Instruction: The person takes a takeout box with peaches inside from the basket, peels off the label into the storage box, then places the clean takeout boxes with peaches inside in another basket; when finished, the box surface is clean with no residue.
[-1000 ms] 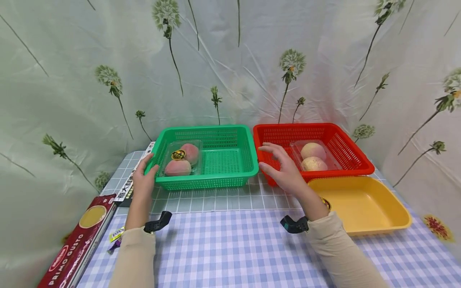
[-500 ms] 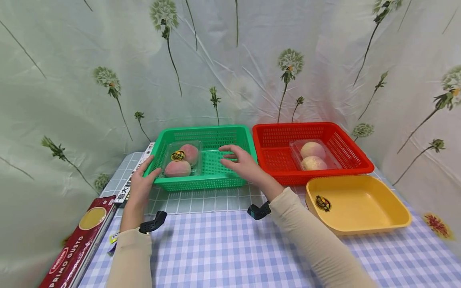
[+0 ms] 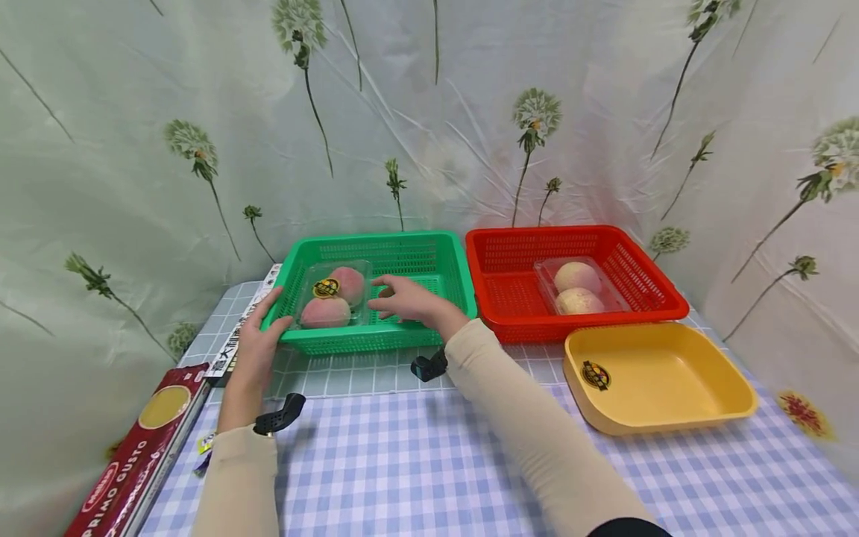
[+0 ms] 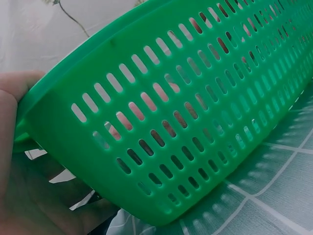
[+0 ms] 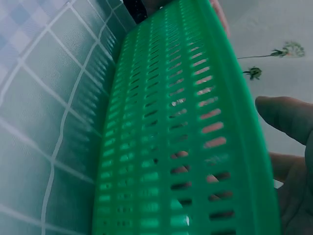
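Note:
A green plastic basket (image 3: pixel 463 268) stands at the back of the table. In its left part lies a clear pack of two pink peaches (image 3: pixel 325 312), with a round black and yellow label on top. My left hand (image 3: pixel 255 343) grips the basket's near left corner; in the left wrist view, the thumb (image 4: pixel 22 83) hooks over the rim while the fingers lie along the outer side. Over the basket reaches my right hand (image 3: pixel 412 300), fingers loosely bent, fingertips close to the pack's right edge. In the right wrist view its thumb (image 5: pixel 283 115) is apart from the rim.
To the right stands a red basket (image 3: pixel 510 328) holding another pack of two paler peaches (image 3: pixel 579 287). A yellow tray (image 3: pixel 658 373) sits before it. Along the left edge lie a dark red box (image 3: pixel 141 447) and small wrapped sweets (image 3: pixel 204 447). A flowered curtain hangs behind.
My right hand has moved left from the red basket's near left side, across the green basket, to the peach pack. My left hand has stayed at the green basket's corner, its thumb now on the rim.

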A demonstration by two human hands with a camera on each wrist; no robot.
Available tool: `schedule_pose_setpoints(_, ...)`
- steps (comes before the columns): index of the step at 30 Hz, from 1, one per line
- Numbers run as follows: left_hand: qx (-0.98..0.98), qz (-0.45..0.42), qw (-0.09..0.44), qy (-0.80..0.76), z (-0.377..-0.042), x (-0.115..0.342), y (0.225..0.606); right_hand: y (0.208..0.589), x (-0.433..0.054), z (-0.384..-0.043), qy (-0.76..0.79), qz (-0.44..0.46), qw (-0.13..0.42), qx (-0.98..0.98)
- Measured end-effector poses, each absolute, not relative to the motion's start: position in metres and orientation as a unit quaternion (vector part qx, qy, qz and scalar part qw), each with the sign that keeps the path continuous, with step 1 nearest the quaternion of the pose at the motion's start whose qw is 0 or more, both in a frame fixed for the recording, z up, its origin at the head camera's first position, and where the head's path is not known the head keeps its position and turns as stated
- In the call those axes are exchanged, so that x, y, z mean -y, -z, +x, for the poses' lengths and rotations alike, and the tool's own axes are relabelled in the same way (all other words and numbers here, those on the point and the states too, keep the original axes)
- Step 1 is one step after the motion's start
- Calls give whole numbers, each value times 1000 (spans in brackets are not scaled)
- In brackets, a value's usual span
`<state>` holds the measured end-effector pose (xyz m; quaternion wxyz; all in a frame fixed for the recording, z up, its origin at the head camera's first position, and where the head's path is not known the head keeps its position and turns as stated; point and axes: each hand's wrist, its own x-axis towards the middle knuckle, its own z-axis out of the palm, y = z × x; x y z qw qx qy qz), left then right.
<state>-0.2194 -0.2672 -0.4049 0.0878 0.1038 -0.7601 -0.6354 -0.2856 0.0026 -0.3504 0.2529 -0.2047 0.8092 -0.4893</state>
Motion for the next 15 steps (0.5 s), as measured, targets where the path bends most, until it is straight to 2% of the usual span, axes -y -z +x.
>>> schedule_pose_setpoints(7, 760, 112, 98, 633, -220, 267, 401, 353, 17, -295, 501, -179, 287, -796)
schedule_pose_setpoints(15, 754, 131, 107, 635, -223, 265, 405, 355, 15, -296, 601, -110, 325, -722)
